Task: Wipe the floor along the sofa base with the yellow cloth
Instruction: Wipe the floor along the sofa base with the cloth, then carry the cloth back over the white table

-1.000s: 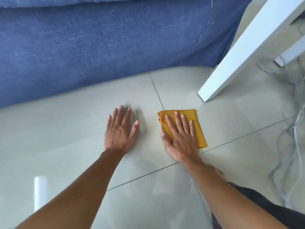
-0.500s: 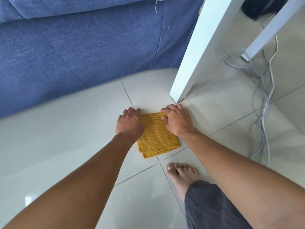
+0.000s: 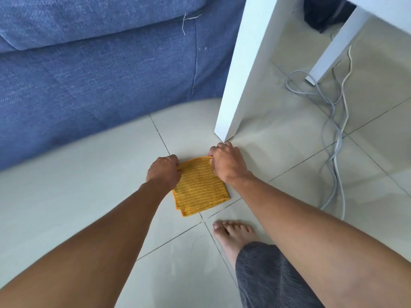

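A view from a head-worn camera looks down at a person crouching on a pale, glossy tiled floor [image 3: 77,196] with dark grout lines. A folded square of ribbed yellow-orange microfibre cloth [image 3: 199,192] lies flat on the tiles, near the fabric base of a blue upholstered sofa [image 3: 89,85] that fills the upper left, with a strip of bare floor between the two. Both bare forearms reach forward from the bottom of the frame. The left hand [image 3: 163,172] is curled closed on the cloth's far left corner, and the right hand [image 3: 226,165] is curled closed on the far right corner, so the far edge is pinched and lifted a little while the near half rests on the floor. Holding two corners like this probably serves to unfold, refold or turn the cloth to a fresh face before more wiping, though which of these cannot be told. Just beyond the right hand stands the square foot of a white painted table leg [image 3: 240,85], very close to the knuckles; a second white leg [image 3: 333,47] stands further right. Loose grey cables [image 3: 333,130] trail over the tiles on the right, well apart from the cloth. A bare foot [image 3: 233,234] and a knee in grey trousers sit below the cloth, steadying the crouch.
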`<state>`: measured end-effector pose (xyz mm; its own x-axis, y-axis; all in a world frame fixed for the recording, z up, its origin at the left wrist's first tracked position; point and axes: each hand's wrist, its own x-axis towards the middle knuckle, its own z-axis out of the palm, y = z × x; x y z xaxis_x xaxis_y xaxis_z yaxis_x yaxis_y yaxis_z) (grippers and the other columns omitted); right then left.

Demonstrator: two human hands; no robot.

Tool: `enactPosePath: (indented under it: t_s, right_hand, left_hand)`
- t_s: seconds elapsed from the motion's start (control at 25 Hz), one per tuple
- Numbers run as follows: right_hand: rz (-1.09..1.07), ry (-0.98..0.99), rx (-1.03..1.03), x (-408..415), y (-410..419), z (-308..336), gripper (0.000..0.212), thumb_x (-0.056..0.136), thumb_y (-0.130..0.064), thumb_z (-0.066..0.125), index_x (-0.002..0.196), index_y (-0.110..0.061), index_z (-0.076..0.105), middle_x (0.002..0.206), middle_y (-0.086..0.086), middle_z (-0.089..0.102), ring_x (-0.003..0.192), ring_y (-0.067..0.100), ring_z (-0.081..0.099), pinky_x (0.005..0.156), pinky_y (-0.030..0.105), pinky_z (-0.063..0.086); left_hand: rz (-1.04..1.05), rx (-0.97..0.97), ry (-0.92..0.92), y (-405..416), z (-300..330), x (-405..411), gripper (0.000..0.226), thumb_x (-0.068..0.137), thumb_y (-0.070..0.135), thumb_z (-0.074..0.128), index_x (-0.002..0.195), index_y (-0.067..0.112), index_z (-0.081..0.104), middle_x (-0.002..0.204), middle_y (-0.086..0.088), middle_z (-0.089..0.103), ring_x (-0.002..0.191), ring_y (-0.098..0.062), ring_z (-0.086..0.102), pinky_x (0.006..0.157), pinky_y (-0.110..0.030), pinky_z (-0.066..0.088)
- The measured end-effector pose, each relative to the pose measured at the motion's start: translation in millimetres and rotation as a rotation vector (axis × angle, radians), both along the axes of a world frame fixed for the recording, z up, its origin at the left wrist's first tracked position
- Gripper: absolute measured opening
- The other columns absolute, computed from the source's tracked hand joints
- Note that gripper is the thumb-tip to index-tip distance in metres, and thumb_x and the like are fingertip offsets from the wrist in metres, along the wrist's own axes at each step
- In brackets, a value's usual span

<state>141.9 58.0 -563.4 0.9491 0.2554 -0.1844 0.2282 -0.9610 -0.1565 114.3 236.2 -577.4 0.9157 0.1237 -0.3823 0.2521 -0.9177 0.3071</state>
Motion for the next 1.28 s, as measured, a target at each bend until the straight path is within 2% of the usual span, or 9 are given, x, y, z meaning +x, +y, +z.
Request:
enactPosePath:
  t_s: [0.08,0.28,0.56,0.76,0.84,0.96,1.16,1.28]
  right_hand:
    - [-0.003,-0.007,0.025,-6.8,-3.0,11.7,0.023,0.099,-0.013,0.054,0.12,-0.016,0.064,0.119,0.005,0.064,0.118,0.026,0.052,0.097,0.038,0.041]
    - [-0.027,-0.039,0.075,-35.7,-14.2,55.7,0.02,0.101,-0.016,0.052,0.117,-0.019,0.064,0.119,0.002,0.063,0.117,0.025,0.051,0.096,0.037,0.04]
    - [-0.104,-0.124,0.145,-73.2,-28.8,157.4,0.019,0.097,-0.011,0.052,0.11,-0.019,0.064,0.114,0.002,0.067,0.114,0.026,0.057,0.089,0.036,0.042]
    - [-0.247,-0.205,0.356,-102.1,-41.5,252.5,0.014,0.098,-0.013,0.053,0.101,-0.017,0.067,0.103,0.008,0.072,0.092,0.031,0.064,0.069,0.032,0.044]
    - [-0.317,-0.226,0.467,-112.6,-48.6,289.4,0.015,0.097,-0.013,0.056,0.1,-0.016,0.07,0.102,0.01,0.072,0.091,0.031,0.067,0.072,0.032,0.051]
    - [-0.321,-0.315,0.543,-135.5,-70.3,347.8,0.014,0.094,-0.011,0.059,0.099,-0.016,0.071,0.105,0.012,0.072,0.095,0.032,0.068,0.084,0.038,0.057]
    - [-0.323,-0.468,0.521,-178.6,-123.3,429.4,0.013,0.094,-0.012,0.06,0.1,-0.016,0.07,0.106,0.011,0.071,0.098,0.03,0.066,0.086,0.039,0.057]
    - [-0.368,-0.541,0.498,-208.2,-168.1,467.0,0.013,0.093,-0.012,0.062,0.1,-0.016,0.072,0.11,0.01,0.071,0.103,0.027,0.064,0.088,0.037,0.056]
  left_hand:
    - [0.021,-0.035,-0.025,2.9,7.7,-6.2,0.029,0.087,0.014,0.058,0.116,0.017,0.062,0.114,-0.013,0.063,0.104,-0.032,0.061,0.076,-0.032,0.046]
    - [-0.03,-0.01,-0.06,-1.5,51.9,-23.2,0.028,0.09,0.017,0.06,0.117,0.019,0.066,0.118,-0.009,0.065,0.106,-0.029,0.062,0.082,-0.034,0.051]
    - [-0.027,-0.023,-0.205,-13.8,163.9,-46.6,0.016,0.088,0.014,0.06,0.1,0.018,0.071,0.097,-0.009,0.068,0.08,-0.028,0.061,0.064,-0.029,0.044]
    - [-0.067,-0.04,-0.388,-21.5,271.5,-63.8,0.011,0.087,0.014,0.063,0.094,0.018,0.07,0.088,-0.005,0.068,0.082,-0.025,0.063,0.062,-0.03,0.046]
    - [-0.106,-0.062,-0.448,-27.0,313.6,-71.6,0.006,0.085,0.015,0.067,0.09,0.017,0.069,0.082,-0.002,0.068,0.078,-0.022,0.062,0.06,-0.029,0.045]
    - [-0.178,-0.079,-0.526,-44.0,377.4,-87.1,0.007,0.082,0.017,0.072,0.085,0.021,0.068,0.083,-0.002,0.068,0.083,-0.023,0.062,0.068,-0.031,0.045]
    - [-0.304,-0.108,-0.646,-94.1,456.6,-117.4,0.008,0.08,0.017,0.075,0.086,0.017,0.07,0.08,-0.002,0.064,0.086,-0.024,0.057,0.072,-0.032,0.041]
    - [-0.42,-0.142,-0.641,-138.3,493.5,-134.1,0.011,0.081,0.021,0.077,0.086,0.017,0.068,0.083,-0.004,0.064,0.088,-0.024,0.056,0.074,-0.031,0.037]
